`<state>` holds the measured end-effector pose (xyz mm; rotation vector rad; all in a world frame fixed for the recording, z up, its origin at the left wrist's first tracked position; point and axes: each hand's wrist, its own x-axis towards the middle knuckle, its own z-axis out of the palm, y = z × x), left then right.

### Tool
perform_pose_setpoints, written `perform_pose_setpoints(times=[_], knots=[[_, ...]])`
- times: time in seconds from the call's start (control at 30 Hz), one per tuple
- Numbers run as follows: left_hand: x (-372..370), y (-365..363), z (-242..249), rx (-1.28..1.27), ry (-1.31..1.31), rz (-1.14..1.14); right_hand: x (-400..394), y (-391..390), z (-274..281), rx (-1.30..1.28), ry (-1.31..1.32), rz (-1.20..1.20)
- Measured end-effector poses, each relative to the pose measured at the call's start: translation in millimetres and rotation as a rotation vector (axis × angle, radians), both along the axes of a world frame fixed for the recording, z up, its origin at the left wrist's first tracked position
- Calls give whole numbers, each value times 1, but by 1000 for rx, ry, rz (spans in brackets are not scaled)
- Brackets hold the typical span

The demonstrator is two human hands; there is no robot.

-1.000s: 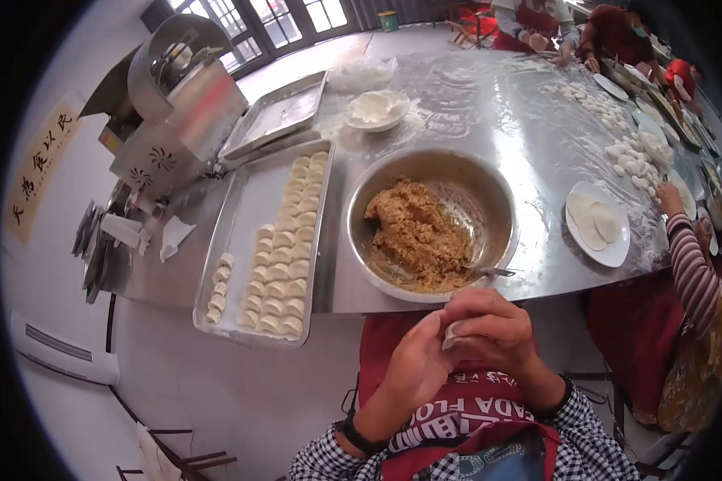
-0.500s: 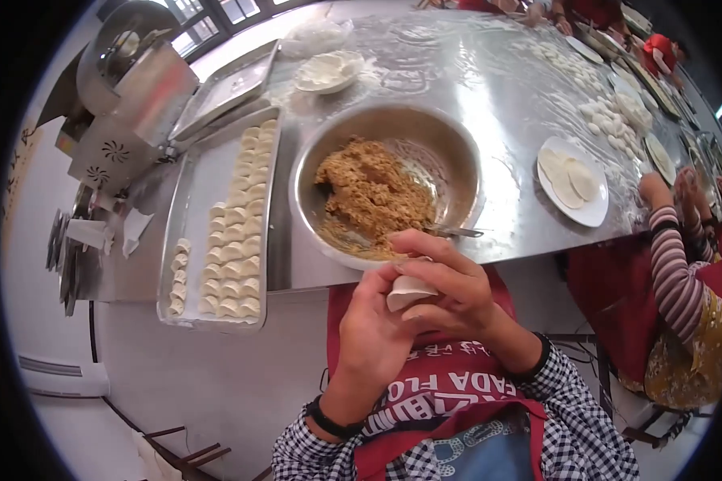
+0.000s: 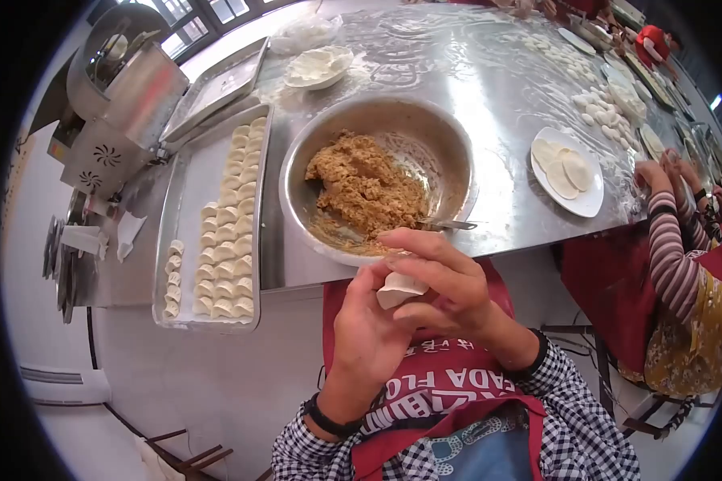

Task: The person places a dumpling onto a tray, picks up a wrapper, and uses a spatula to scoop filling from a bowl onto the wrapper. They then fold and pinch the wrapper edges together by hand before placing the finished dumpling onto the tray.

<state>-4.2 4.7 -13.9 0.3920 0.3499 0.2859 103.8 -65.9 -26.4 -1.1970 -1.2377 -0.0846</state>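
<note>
Between my two hands, in front of the apron, is a pale dumpling [image 3: 401,290] whose curved edge shows below the fingers. My left hand [image 3: 367,327] is closed on its left side, thumb and fingertips at the top edge. From the right, my right hand [image 3: 451,280] closes round the dumpling, with the index finger stretched over it. Part of the dumpling is hidden by the fingers. Just beyond my hands stands a steel bowl [image 3: 457,172] of brown minced filling [image 3: 369,184], with a metal utensil handle [image 3: 449,225] over its near rim.
To the left, a metal tray [image 3: 186,200] carries rows of shaped dumplings [image 3: 231,232]. A white plate [image 3: 590,207] of round wrappers [image 3: 565,170] lies at right, near a co-worker's hands [image 3: 658,175]. Farther back are a bowl of flour [image 3: 319,66] and dough pieces [image 3: 606,112]. A machine [image 3: 116,112] stands at left.
The view has shifted slightly, so the bowl, tray and plate appear a little farther left. My fingers have moved slightly on the dumpling, and its visible edge has changed shape.
</note>
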Motion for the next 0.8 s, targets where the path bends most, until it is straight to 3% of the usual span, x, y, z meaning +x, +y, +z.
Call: perform_pose_setpoints(times=[0.03, 0.1, 0.33, 0.4, 0.67, 0.8], knots=[[1, -1, 0, -37, -11, 2, 2, 0, -1, -1, 0, -3], [5, -3, 0, -65, -28, 20, 11, -1, -3, -30, -248, 1], [6, 1, -6, -10, -37, 3, 13, -5, -10, -139, -121, 32], [7, -1, 4, 20, 7, -11, 10, -13, -3, -259, 111, 109], [4, -5, -4, 78, -35, -120, 16, -20, -2, -274, -43, 59], [2, -4, -7, 47, -52, -71, 15, -21, -1, -224, -97, 64]])
